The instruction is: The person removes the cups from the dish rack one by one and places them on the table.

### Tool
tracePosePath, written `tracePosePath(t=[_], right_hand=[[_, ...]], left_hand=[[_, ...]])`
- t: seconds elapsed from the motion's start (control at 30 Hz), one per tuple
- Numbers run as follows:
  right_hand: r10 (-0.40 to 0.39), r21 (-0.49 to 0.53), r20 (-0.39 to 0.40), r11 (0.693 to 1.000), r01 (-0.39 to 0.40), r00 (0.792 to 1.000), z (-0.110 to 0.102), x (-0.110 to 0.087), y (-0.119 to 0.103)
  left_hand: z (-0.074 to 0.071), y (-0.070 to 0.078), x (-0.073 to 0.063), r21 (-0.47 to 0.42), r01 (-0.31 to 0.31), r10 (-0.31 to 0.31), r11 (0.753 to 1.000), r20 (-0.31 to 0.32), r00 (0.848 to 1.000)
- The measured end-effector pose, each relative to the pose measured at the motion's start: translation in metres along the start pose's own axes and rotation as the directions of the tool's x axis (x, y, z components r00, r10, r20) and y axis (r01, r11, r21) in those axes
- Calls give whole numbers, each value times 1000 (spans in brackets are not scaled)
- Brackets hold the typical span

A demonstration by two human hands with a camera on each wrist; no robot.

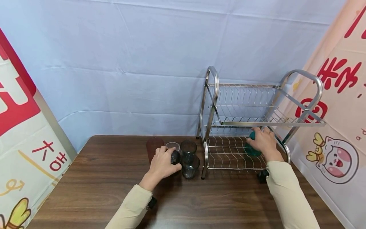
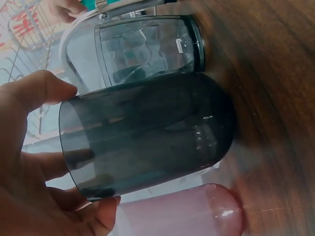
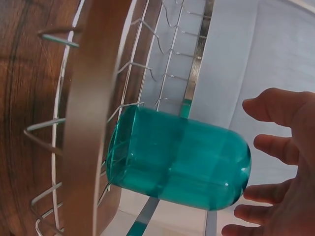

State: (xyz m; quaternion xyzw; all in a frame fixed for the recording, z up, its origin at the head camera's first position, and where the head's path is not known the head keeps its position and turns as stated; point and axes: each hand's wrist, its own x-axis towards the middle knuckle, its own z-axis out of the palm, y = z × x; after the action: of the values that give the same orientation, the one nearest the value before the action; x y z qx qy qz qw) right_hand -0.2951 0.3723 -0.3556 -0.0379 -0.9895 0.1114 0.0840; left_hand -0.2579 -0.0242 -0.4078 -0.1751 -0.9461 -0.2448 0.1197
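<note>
My left hand (image 1: 162, 163) grips a dark grey glass (image 2: 152, 135) from above, thumb and fingers around its rim. The glass has a rounded base and stands a little tilted in the left wrist view, close over the table. My right hand (image 1: 264, 142) is at the rack's lower tier, beside a teal glass (image 3: 179, 157). That glass stands upside down on the wires, rounded base up. The right fingers (image 3: 278, 148) are spread near the base; one fingertip may touch it.
A pink glass (image 1: 154, 147), a clear glass (image 1: 172, 145) and two grey glasses (image 1: 188, 147) cluster around the left hand. Right of them stands a two-tier metal dish rack (image 1: 211, 122) on the wooden table (image 1: 114, 178). Its upper tier overhangs the right hand.
</note>
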Motion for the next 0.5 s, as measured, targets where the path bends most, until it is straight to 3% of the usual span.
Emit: tracePosePath(t=[0.3,0.5], right_hand=[[46,66,59,997,-50,997,2,9,9],[15,140,19,990,-17,1000,10,13,16]], left_hand=[[1,0,0,44,-10,8,999,38,999],[2,-1,1,43,-15,13,999,50,999]])
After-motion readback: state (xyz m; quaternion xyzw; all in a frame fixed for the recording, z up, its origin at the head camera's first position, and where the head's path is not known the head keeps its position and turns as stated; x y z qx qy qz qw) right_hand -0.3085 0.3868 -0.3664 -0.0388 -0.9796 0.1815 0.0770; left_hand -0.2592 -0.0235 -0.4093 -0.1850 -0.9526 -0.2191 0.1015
